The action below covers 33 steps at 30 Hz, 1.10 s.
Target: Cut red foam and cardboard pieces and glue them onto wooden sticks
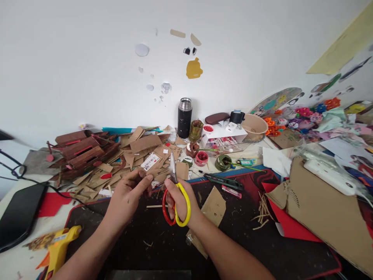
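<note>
My right hand (182, 198) holds scissors (183, 225) with one yellow and one red handle loop, above the dark mat. The blades point up and away, and look closed together. To the left, my left hand (128, 194) is curled, thumb against the fingertips; anything between them is too small to make out. Cardboard scraps (145, 144) lie in a pile just beyond my left hand. Under my right hand and forearm, a piece of brown cardboard (215, 206) rests on the mat (241, 233).
A yellow glue gun (60, 247) and a black phone (20, 216) lie at the left. Behind stand a brown cardboard model (81, 151), a black flask (184, 118) and paint pots (201, 158). A cutter (223, 181) lies past the mat's middle; large cardboard (326, 210) is at right.
</note>
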Tool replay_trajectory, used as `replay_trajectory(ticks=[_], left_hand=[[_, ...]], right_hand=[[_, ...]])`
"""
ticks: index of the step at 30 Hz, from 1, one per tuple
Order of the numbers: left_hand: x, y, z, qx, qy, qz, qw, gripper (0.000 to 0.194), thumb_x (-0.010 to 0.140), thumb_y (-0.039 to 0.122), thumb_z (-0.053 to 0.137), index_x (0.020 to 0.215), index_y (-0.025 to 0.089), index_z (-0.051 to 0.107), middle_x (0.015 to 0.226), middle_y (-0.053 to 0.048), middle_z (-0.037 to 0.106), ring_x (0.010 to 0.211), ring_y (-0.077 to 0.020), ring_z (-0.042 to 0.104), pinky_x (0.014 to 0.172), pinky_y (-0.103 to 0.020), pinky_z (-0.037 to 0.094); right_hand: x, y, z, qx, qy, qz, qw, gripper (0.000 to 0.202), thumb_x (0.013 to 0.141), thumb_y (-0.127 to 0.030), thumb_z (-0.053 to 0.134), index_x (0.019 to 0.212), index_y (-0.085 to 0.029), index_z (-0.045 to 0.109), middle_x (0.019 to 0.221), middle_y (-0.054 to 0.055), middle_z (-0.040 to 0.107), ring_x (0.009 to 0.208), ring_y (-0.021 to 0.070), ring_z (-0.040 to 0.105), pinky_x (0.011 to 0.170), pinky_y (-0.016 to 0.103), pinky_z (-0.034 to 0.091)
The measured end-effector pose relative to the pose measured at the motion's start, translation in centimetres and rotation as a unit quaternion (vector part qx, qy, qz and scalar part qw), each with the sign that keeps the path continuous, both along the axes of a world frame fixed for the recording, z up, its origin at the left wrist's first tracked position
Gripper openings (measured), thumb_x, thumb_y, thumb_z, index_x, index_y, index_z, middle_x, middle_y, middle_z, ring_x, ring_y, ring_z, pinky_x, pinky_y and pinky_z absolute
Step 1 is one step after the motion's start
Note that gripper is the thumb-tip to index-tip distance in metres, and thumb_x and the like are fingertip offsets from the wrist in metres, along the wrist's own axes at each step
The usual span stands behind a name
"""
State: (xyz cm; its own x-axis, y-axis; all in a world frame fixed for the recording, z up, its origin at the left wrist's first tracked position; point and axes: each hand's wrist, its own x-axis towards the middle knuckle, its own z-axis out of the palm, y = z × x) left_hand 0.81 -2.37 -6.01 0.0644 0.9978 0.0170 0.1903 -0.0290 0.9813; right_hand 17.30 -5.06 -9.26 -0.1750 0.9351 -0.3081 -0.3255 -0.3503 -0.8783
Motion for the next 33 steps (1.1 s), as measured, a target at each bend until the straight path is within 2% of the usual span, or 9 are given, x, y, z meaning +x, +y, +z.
replay_trajectory(ticks=[16, 21, 25, 29, 31, 33], left_hand=[[1.1, -0.5, -0.1, -0.075, 0.023, -0.117, 0.990, 0.052, 0.088, 0.069, 0.074, 0.070, 0.023, 0.059, 0.059, 0.004, 0.055, 0.055, -0.0157, 0.049, 0.052, -0.027, 0.042], [-0.5, 0.1, -0.1, -0.045, 0.064, -0.190, 0.979, 0.043, 0.090, 0.063, 0.076, 0.078, 0.022, 0.068, 0.070, 0.000, 0.064, 0.066, -0.0195, 0.059, 0.061, -0.030, 0.050], [-2.0, 0.6, 0.9, 0.003, 0.108, -0.187, 0.976, 0.034, 0.090, 0.055, 0.079, 0.100, 0.023, 0.073, 0.087, -0.004, 0.074, 0.079, -0.0229, 0.068, 0.071, -0.032, 0.056], [-2.1, 0.5, 1.9, 0.014, 0.163, -0.234, 0.958, 0.028, 0.095, 0.051, 0.072, 0.103, 0.025, 0.078, 0.099, -0.004, 0.081, 0.095, -0.0264, 0.075, 0.084, -0.034, 0.060], [-1.9, 0.4, 1.8, 0.007, 0.159, -0.243, 0.957, 0.028, 0.096, 0.051, 0.069, 0.106, 0.026, 0.079, 0.105, -0.004, 0.083, 0.098, -0.0271, 0.076, 0.088, -0.035, 0.061], [-1.8, 0.5, 1.4, -0.002, 0.160, -0.234, 0.959, 0.030, 0.095, 0.051, 0.069, 0.107, 0.025, 0.079, 0.102, -0.004, 0.083, 0.095, -0.0269, 0.077, 0.085, -0.035, 0.061]], right_hand=[[0.6, 0.7, 0.0, 0.023, 0.014, -0.020, 0.999, 0.055, 0.082, -0.072, 0.075, 0.092, -0.022, 0.056, 0.048, -0.013, 0.047, 0.029, 0.0079, 0.040, 0.029, 0.019, 0.034], [0.9, 0.8, 0.1, 0.021, -0.009, -0.007, 1.000, 0.052, 0.082, -0.069, 0.074, 0.092, -0.022, 0.056, 0.046, -0.013, 0.047, 0.029, 0.0093, 0.042, 0.029, 0.020, 0.038], [1.0, 0.8, 0.3, 0.030, -0.027, 0.009, 0.999, 0.049, 0.082, -0.067, 0.074, 0.091, -0.023, 0.055, 0.045, -0.013, 0.047, 0.028, 0.0099, 0.043, 0.028, 0.019, 0.037], [0.8, 0.5, 0.2, 0.050, -0.044, 0.032, 0.997, 0.045, 0.085, -0.064, 0.073, 0.085, -0.024, 0.053, 0.045, -0.012, 0.049, 0.028, 0.0098, 0.044, 0.029, 0.018, 0.035], [0.7, 0.4, 0.0, 0.052, -0.048, 0.034, 0.997, 0.045, 0.085, -0.064, 0.073, 0.084, -0.024, 0.052, 0.045, -0.012, 0.049, 0.028, 0.0100, 0.044, 0.028, 0.018, 0.035], [0.6, 0.5, -0.2, 0.045, -0.043, 0.031, 0.998, 0.047, 0.084, -0.066, 0.074, 0.087, -0.024, 0.054, 0.045, -0.012, 0.049, 0.028, 0.0102, 0.043, 0.028, 0.019, 0.036]])
